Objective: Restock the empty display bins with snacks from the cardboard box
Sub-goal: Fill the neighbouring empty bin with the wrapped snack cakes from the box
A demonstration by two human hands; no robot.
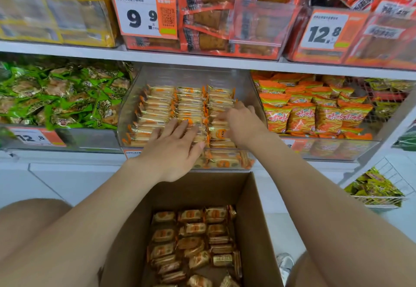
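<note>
Display bin [246, 84], left hand [173, 149] flat inside

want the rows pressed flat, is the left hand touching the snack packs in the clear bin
Touching. The head view shows the left hand lying flat on the snack packs, fingers straight, no gap.

Green packets [56, 97] fill the left bin, above a 12.8 tag [36, 137]. Orange bags [315, 111] stand in rows on the right. On the upper shelf [180, 58] sit yellow packs [51, 10], red packs [216, 16], a 9.9 tag [144, 14] and another 12.8 tag [324, 31]. A wire basket [382, 201] at lower right holds yellow-green packets.
</note>
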